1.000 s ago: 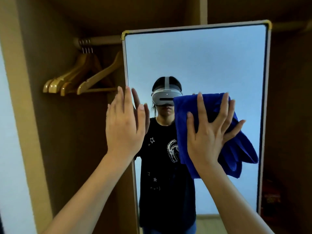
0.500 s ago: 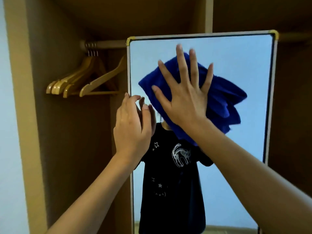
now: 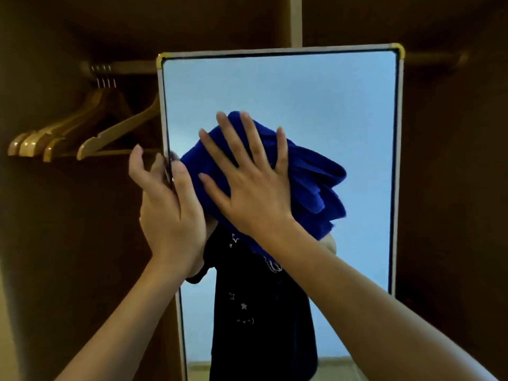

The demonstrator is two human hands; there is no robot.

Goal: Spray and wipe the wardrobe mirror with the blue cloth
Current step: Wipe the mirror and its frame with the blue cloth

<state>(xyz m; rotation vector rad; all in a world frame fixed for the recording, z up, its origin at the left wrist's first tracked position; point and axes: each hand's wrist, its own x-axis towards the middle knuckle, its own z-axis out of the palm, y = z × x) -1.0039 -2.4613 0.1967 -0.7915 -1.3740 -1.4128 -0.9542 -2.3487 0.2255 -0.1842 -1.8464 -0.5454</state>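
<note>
R hand (image 3: 255,193) flat, fingers spread, pressing blue cloth (image 3: 310,185) on mirror (image 3: 288,86) center. L hand (image 3: 167,213) at 9 o'clock, fingers curled round mirror's edge.

I see a wooden wardrobe (image 3: 68,243), dim inside, with a rail (image 3: 132,67) across the top of its left bay. Four wooden hangers (image 3: 90,138) hang from that rail, bunched together and fanning to the left. A tall framed mirror (image 3: 302,105) stands upright in the wardrobe, its left edge just in front of the nearest hanger. A strip of pale floor (image 3: 335,365) shows in the glass at the bottom. A blue cloth (image 3: 316,182) lies bunched against the glass at mid-height, my right hand (image 3: 253,193) flat on it with fingers spread. My left hand (image 3: 167,213) holds the mirror's left edge.
</note>
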